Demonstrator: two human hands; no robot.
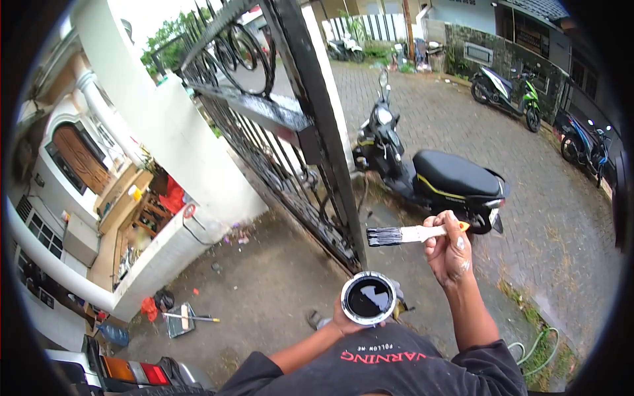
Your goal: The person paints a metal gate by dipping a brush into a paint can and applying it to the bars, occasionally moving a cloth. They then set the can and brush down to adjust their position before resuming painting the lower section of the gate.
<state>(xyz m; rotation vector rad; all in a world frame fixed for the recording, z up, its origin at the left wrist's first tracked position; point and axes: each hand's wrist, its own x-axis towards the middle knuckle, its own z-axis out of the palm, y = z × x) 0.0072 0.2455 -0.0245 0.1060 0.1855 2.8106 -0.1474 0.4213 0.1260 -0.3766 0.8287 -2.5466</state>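
Note:
My right hand [450, 247] is closed around the handle of a paintbrush [409, 234]. Its bristles are dark with paint and point left toward the gate, apart from it. White paint smears mark the hand. Close to my chest, my left hand [349, 319] grips a white-rimmed paint can [394, 297] from the left side; the far fingers are hidden by it. Black paint [367, 297] fills the can, with a bright reflection on its surface. A black metal gate [323, 132] with bars and scrollwork stands just beyond the can.
A black scooter [456, 177] is parked right of the gate on the paved road. More motorbikes [508, 92] line the far wall. At lower left lie a paint tray with a roller [181, 320] and a red bag [150, 308]. A green hose [551, 346] curls at lower right.

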